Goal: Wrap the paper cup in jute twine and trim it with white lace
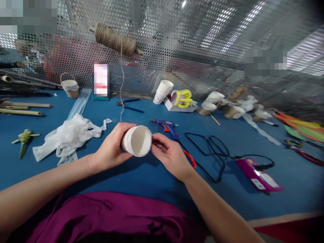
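Observation:
A paper cup [141, 141] lies tilted in my left hand [111, 145], its open mouth facing me. White lacy trim runs round the cup's rim, and a brownish band shows on its side. My left fingers and thumb wrap its outer wall. At the right edge of the rim, the fingertips of my right hand [172, 153] pinch together against the trim; what exactly lies between them is too small to make out. Behind the cup, a strand of twine [122, 77] hangs down from a twine spool [115, 38] on the mesh wall.
Right of centre lie a blue glue gun [165, 125], its black cord, red-handled scissors [189, 158] and a purple power strip [258, 175]. Crumpled white lace [71, 133] is at left. Pliers [131, 104], stacked paper cups [163, 91] and a small basket [71, 88] stand farther back.

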Tool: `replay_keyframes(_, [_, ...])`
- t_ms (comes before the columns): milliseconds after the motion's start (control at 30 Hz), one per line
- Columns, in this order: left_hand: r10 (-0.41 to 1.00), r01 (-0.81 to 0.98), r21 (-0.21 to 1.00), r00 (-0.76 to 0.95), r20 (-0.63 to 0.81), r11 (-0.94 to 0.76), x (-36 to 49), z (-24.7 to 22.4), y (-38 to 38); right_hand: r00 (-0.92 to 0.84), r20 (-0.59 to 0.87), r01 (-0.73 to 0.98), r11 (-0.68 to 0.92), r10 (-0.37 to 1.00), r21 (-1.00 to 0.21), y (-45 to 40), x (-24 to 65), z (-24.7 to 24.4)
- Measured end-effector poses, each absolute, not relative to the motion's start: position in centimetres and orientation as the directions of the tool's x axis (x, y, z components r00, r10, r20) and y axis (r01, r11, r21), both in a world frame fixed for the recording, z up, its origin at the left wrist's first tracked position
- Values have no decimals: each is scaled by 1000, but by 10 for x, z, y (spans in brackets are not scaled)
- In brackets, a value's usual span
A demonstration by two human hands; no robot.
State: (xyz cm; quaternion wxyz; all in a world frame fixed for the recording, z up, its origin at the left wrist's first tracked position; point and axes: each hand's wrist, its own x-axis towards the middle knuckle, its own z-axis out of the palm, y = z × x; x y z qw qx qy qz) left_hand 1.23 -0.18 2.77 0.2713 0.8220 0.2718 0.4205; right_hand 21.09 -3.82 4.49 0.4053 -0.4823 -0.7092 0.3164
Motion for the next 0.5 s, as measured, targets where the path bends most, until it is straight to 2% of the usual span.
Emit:
replay_keyframes(133, [689, 274, 651, 469, 552, -708, 10, 24, -2, -214, 292, 449, 360, 932, -818, -46, 205, 41])
replay_keyframes(267, [734, 346, 661, 461, 498, -666, 9, 18, 2, -223, 290, 532, 365, 931, -764, -41, 213, 46])
replay_keyframes(333, [765, 386, 672, 446, 464, -632, 10, 16, 5, -89, 239, 679, 235, 967, -695, -27, 228, 49])
replay_keyframes(400, [792, 395, 701, 438, 425, -595, 10, 12, 9, 151, 201, 843, -20, 968, -537, -6, 249, 49])
replay_keyframes(500, [790, 347, 740, 466, 398, -577, 10, 7, 12, 238, 140, 877, -151, 961, -455, 25, 280, 40])
